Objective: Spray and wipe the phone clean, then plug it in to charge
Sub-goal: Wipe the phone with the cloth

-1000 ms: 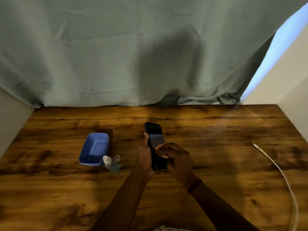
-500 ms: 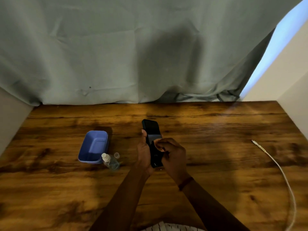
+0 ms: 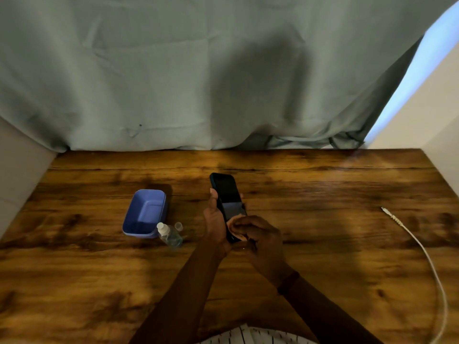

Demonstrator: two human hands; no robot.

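Note:
A dark phone (image 3: pixel 226 194) is held screen up above the middle of the wooden table (image 3: pixel 323 244). My left hand (image 3: pixel 214 220) grips its left edge and back. My right hand (image 3: pixel 258 234) presses a small pale wipe (image 3: pixel 234 225) against the lower part of the screen, and the phone's bottom end is hidden under the fingers. A small clear spray bottle (image 3: pixel 170 235) with a white nozzle lies on the table left of my hands, its loose cap (image 3: pixel 178 226) beside it. The white charging cable (image 3: pixel 422 254) lies at the right, its plug end pointing toward the middle.
A blue plastic tub (image 3: pixel 145 213) sits open just left of the spray bottle. A grey-green curtain (image 3: pixel 198 83) hangs along the back edge of the table. Pale walls close in both sides.
My right hand with the wipe has slid down the screen toward the phone's lower end, uncovering more of the upper screen. The phone stays in my left hand.

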